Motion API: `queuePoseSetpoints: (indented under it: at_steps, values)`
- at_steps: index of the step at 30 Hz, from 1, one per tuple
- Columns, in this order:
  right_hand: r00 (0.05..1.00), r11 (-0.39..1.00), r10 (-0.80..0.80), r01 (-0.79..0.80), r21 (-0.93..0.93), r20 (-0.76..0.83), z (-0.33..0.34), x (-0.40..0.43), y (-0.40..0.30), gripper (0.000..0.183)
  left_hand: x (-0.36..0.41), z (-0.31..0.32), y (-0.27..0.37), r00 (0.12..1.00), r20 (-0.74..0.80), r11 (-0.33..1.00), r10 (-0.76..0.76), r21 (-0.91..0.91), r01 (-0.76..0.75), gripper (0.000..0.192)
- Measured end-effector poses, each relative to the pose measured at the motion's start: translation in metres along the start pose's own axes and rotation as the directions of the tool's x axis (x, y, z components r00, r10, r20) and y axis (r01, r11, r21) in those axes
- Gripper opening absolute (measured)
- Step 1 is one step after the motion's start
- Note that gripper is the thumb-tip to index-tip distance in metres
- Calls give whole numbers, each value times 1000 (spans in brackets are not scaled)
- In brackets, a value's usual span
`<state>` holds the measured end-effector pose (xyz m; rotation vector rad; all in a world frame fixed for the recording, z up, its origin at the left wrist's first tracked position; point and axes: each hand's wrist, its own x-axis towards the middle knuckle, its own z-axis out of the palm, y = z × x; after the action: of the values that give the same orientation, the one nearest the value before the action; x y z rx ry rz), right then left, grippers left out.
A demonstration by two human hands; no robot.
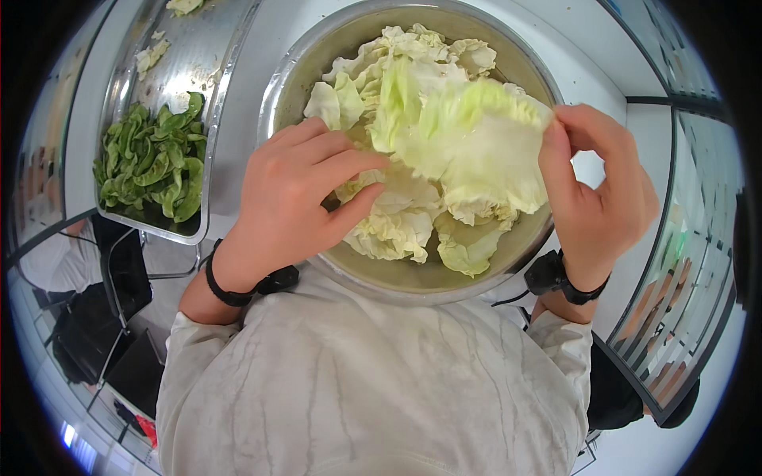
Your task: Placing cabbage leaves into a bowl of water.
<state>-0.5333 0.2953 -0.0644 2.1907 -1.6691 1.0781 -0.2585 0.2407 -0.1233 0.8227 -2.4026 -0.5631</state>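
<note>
My right hand (598, 178) pinches the edge of a pale green cabbage leaf (482, 134) between thumb and fingertips, at the right side of a large round metal bowl (417, 282). The leaf is lifted and spread over the others. Over the bowl's left part is my left hand (297, 184), thumb and index finger apart, with nothing visible between them. Its fingertips are close to the leaves; whether they touch is unclear. Several torn, crinkled cabbage leaves (393, 220) fill the middle of the bowl, partly hidden by my left hand and the raised leaf.
Left of the bowl, a rectangular metal tray (221, 101) holds dark green leafy vegetables (158, 157) and pale leaf scraps (152, 56). The white worktop (238, 95) runs beneath both. A black chair (128, 268) stands at left; a dark-framed glass panel (684, 250) is at right.
</note>
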Motion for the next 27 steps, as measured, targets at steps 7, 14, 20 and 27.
queuePoseSetpoints:
  at_steps: [7, 14, 20, 27]
  values:
    - [840, 854, 402, -488, 183, 363, 7, 1, 9, 10, -3, 0, 4, 978, -200, 977, 60, 212, -17, 24]
    - [697, 814, 317, -548, 193, 643, 23, 2, 13, 10, -15, -48, 10, 979, -200, 967, 30, 255, 23, 26]
    - [793, 936, 212, -332, 114, 571, 22, -10, 16, 16, -34, -93, -8, 949, -310, 917, -66, 355, 179, 23]
    - [756, 942, 256, -335, 20, 603, 17, -7, 8, 18, -4, -185, -86, 930, -158, 890, -331, 274, 364, 28]
